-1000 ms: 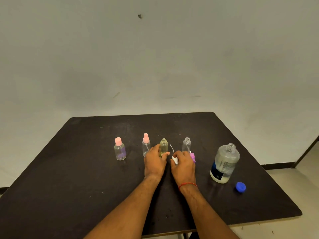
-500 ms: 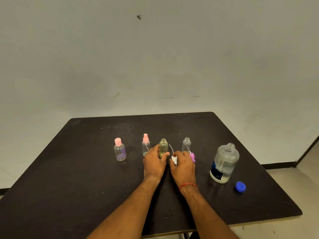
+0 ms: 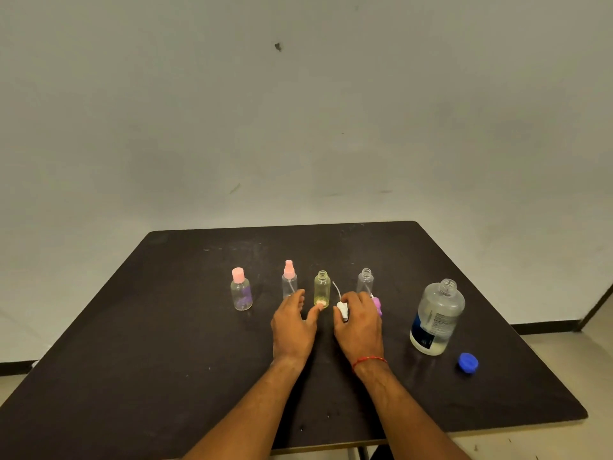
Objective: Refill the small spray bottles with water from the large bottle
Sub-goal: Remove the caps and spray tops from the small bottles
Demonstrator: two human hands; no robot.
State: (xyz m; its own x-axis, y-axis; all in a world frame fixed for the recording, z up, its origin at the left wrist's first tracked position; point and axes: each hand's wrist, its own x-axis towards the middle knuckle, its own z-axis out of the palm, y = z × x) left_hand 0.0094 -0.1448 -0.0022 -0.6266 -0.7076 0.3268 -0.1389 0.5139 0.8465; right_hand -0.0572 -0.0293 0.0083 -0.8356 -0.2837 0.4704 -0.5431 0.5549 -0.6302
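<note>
My left hand (image 3: 293, 327) has slackened since a second ago. Its fingers (image 3: 299, 296) are spread and no longer wrap the yellow bottle (image 3: 322, 288), and only the thumb touches its base. My right hand (image 3: 360, 328) keeps pinching the white spray head (image 3: 342, 310), whose dip tube points away from me. The purple spray head (image 3: 377, 305) lies just beside that hand, below the clear open bottle (image 3: 365, 281). Two pink-topped bottles (image 3: 289, 278) stand capped to the left. The large bottle (image 3: 438, 318) stands uncapped on the table (image 3: 166, 327), well to the right, with its blue cap (image 3: 468, 362) nearby. I read this as unscrewing finished and the yellow bottle ready for pouring.
</note>
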